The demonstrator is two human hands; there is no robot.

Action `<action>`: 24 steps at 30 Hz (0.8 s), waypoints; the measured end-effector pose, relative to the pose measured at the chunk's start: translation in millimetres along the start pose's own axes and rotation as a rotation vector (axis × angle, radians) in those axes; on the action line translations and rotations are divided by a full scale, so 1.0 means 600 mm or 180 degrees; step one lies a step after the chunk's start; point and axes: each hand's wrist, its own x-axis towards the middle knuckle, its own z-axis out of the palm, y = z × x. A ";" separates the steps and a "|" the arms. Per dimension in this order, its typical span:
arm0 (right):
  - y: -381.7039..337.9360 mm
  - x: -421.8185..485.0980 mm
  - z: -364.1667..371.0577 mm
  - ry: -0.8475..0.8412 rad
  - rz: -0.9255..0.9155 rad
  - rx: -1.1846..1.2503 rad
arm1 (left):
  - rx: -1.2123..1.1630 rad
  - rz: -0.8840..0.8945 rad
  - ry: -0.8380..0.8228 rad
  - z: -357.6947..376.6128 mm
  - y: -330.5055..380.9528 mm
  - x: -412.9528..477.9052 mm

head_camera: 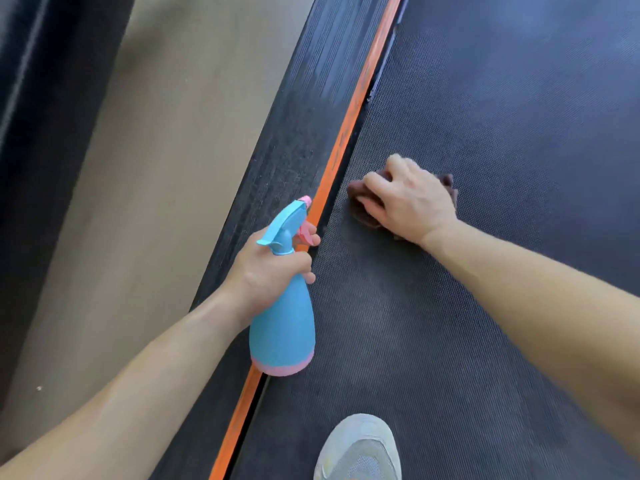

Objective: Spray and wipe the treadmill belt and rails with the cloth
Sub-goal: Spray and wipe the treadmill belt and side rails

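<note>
The dark textured treadmill belt (485, 237) fills the right side. Along its left edge runs the black ribbed side rail (294, 133) with an orange stripe (349, 123). My right hand (408, 199) presses a crumpled brown cloth (360, 206) onto the belt close to the orange stripe, fingers curled over it. My left hand (273, 268) grips a blue spray bottle (282, 327) by its neck, holding it above the rail's edge. The bottle has a pink base and a pink nozzle tip, and the nozzle points away along the rail.
A beige floor (156, 168) lies left of the rail, with a dark edge (41, 133) beyond it at far left. A grey shoe (360, 448) stands on the belt at the bottom of the view.
</note>
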 end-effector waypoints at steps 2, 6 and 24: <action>0.013 0.040 0.008 0.0001 0.0405 -0.0116 | -0.0008 -0.0027 -0.0027 -0.005 -0.004 -0.001; -0.021 0.035 0.010 0.0176 0.1129 -0.0256 | -0.0079 0.0030 -0.0088 -0.011 -0.002 -0.004; -0.074 0.013 0.013 -0.0253 0.0307 -0.0003 | 0.0112 -0.0190 -0.0099 -0.018 -0.007 0.000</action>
